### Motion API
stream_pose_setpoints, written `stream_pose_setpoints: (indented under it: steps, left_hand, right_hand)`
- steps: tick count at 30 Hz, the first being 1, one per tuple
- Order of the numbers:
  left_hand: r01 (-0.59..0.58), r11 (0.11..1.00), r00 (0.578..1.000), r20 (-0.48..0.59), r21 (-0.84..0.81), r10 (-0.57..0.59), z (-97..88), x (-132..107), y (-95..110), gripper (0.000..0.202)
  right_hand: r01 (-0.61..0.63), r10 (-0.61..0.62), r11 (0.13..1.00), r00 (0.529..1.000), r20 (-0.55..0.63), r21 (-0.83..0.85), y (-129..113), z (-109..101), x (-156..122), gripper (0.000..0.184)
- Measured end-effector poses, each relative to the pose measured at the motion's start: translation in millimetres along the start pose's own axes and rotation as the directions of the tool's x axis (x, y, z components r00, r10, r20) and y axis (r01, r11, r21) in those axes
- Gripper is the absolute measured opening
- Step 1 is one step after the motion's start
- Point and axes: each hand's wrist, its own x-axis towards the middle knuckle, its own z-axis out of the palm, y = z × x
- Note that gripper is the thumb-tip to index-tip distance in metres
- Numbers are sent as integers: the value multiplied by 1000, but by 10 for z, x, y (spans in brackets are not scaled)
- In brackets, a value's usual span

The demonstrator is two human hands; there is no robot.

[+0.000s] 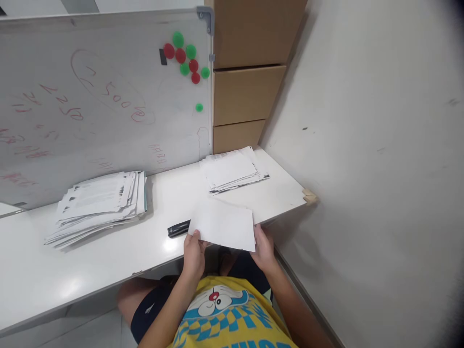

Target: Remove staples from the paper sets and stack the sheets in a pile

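Two bare hands show on my feed, with one white paper between them. I have it tilted above the front edge of the table, its far part over the tabletop and its near edge toward the lap; whether it is a single sheet or several, I cannot tell. My left hand pinches the near left corner, thumb on top and the other fingers mostly hidden below. My right hand grips the right edge near its lower corner, the thumb along the side and the rest of the fingers out of my sight.

Just left of the paper, a black object lies on the white table, its right end hidden behind the paper. Beyond the paper, to the right, I see a smaller pile of papers, loosely squared. Well to the left sits a thicker pile, its edges uneven, near the foot of the whiteboard.

Red handwriting marks that board, and red and green magnets cluster near its upper right corner. Brown cardboard boxes are stacked beside it. A pale wall fills my right side, and a yellow shirt shows below the hands.
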Motion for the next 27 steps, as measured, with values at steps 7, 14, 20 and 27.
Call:
stream_pose_setpoints:
  steps: [7, 14, 20, 27]
  left_hand:
    - [-385, 775, 919, 282, 500, 275, -62, -215, 51, 60]
    - [-643, 516, 761, 550, 566, 344, 99, 380, 299, 94]
    - [-679, 631, 662, 684, 376, 306, 248, 684, 210, 30]
    - [-702, 597, 690, 576, 388, 437, 136, 548, -39, 26]
  right_hand:
    - [104, -106, 994, 993, -60, -24, -103, 9, 17, 47]
    - [403, -401, 898, 915, 47, -179, -483, -283, 192, 22]
    - [503, -503, 831, 862, 64, -236, -480, -453, 467, 19]
    - [417, -448, 856, 894, -35, -306, -444, -533, 607, 19]
